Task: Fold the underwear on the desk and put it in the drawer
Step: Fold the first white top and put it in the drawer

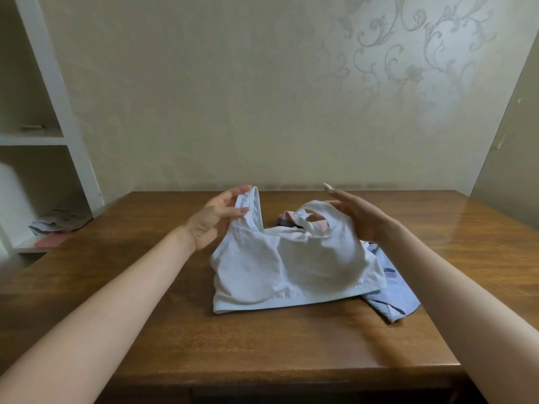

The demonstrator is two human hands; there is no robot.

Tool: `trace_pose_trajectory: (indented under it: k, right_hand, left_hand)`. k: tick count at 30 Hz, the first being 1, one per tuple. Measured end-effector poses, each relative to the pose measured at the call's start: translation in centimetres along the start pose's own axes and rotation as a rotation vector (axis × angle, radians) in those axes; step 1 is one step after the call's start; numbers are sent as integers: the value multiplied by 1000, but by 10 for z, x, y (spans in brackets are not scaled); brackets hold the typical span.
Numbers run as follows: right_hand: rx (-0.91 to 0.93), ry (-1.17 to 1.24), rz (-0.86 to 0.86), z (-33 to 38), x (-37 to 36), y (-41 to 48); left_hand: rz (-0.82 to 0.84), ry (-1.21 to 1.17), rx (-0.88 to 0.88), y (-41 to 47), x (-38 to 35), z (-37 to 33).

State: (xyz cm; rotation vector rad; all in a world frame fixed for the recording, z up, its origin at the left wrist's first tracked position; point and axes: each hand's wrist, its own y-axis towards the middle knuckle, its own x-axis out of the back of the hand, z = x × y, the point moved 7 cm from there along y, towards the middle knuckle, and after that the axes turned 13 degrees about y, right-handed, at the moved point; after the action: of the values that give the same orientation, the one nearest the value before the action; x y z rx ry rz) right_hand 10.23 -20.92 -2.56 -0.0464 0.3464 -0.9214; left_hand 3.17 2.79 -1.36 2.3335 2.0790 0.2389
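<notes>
Left fingers (pixel 230 212) pinch 1 strap of the white bra (pixel 291 266), right fingers (pixel 338 195) straight; hem crosswise, straps pointing away.

Head-worn camera is looking forward and down from close above the glossy brown wooden desk (pixel 175 330), its near edge sitting at 6 o'clock, patterned beige wall (pixel 204 97) filling 12 o'clock, white open shelving unit (pixel 55 83) showing at 9 o'clock.

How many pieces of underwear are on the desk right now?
3: a white bra top in the middle, a blue ribbed piece under its right edge, a pink piece behind it. More may be hidden.
</notes>
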Motion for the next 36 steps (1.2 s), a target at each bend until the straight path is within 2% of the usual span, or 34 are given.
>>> trace_pose_trajectory:
  k: [3, 5, 7, 9, 11, 14, 16, 19, 21, 22, 24, 25, 27, 29, 31, 33, 36]
  right_hand:
    - [-44, -59, 92, 3, -14, -5]
    - [96, 10, 156, 16, -20, -4]
    - [285, 84, 161, 33, -20, -3]
    - [419, 65, 38, 43, -10, 1]
    - [481, -67, -126, 50, -2, -1]
    - [548, -176, -267, 57, 6, -7]
    - [544, -187, -304, 60, 13, -7]
    - [496, -163, -256, 61, 21, -3]
    - [466, -224, -281, 59, 28, -1]
    - [460, -308, -349, 58, 33, -2]
    - [457, -484, -535, 55, 50, -7]
    - [448, -532, -618, 53, 59, -11]
    - [404, -638, -699, 48, 71, -23]
    - [240, -789, -658, 37, 79, -31]
    - [-42, -897, -552, 15, 82, -39]
    - [-243, -920, -490, -7, 87, -44]
    - [-241, -877, -498, -15, 92, -42]
  left_hand:
    - [15, 35, -52, 1, 0, -13]
    - [-40, 106, -107, -1, 6, -21]
    - [-162, 200, -183, -3, 13, -30]
    - [-297, 224, -242, -6, 19, -37]
    - [-403, 221, -286, -9, 23, -44]
    - [-484, 339, -326, -12, 28, -52]
    - [-494, 415, -326, -10, 30, -55]
    - [-427, 421, -304, -5, 29, -56]
    - [-380, 496, -226, 0, 28, -52]
    - [-410, 611, -163, 2, 31, -47]
    - [-576, 870, -40, -4, 43, -39]
    - [-626, 927, -15, -9, 46, -34]
    - [-558, 960, -4, -18, 36, -19]
    - [-434, 1102, 144, -31, 31, 7]
    - [-353, 1276, 444, -49, 41, 36]
    - [-263, 1179, 680, -64, 46, 58]
    - [-209, 747, 754, -71, 36, 67]
